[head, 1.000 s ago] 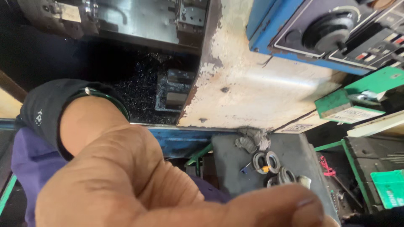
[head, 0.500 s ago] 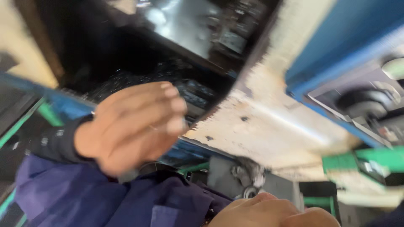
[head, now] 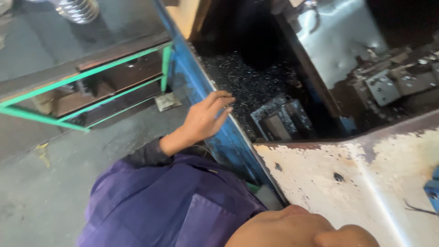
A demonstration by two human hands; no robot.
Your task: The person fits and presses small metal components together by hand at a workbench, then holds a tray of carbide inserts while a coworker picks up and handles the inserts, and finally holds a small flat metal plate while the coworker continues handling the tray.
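The left hand [head: 206,120] is held empty, fingers loosely spread, at the blue machine edge [head: 201,87]. The right hand [head: 297,228] is only partly seen; its grasp cannot be told. Nothing is yet gripped; metal chips [head: 247,77] lie inside.

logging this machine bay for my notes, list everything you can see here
machine frame edge: one, blue, running down the middle
metal shavings: a heap, dark, inside the machine
metal block: one, grey, among the shavings
cover panel: one, white with chipped paint, lower right
rack: one, green-framed, upper left
floor: grey, left
purple shirt: one, bottom centre
left hand: open, on the blue edge
right hand: bottom edge, grip cannot be told
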